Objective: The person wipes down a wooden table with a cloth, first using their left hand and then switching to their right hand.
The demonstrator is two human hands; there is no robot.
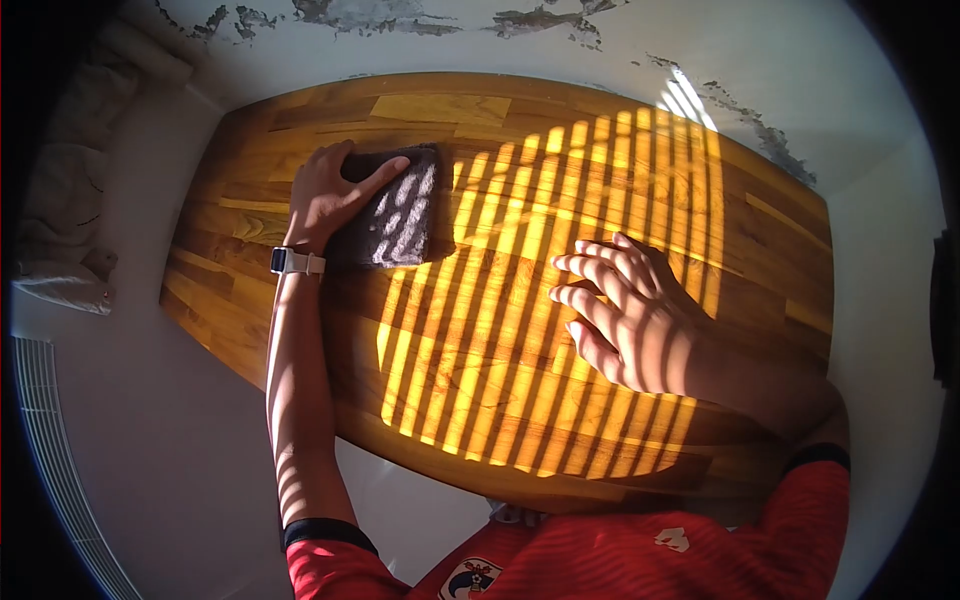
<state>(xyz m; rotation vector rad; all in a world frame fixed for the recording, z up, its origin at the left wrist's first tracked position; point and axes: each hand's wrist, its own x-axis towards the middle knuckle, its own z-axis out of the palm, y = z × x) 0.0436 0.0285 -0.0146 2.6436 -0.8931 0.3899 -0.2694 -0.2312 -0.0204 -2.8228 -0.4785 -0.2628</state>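
Note:
A folded dark grey cloth [395,215] lies flat on the wooden tabletop [480,350], left of the middle. My left hand [330,195] is on its left side, thumb stretched across the top face and the other fingers partly hidden along the far left edge. A watch with a light strap [298,262] is on my left wrist. Over the right half of the tabletop, my right hand [630,315] has its fingers stretched out and slightly apart, with nothing in it. Whether it touches the wood I cannot tell.
Striped sunlight and shadow cross the tabletop. Behind it stands a white wall [680,50] with peeling paint. Light fabric [65,210] hangs at the left, above a white slatted grille [45,400]. The table's rounded near edge is close to my red shirt [620,550].

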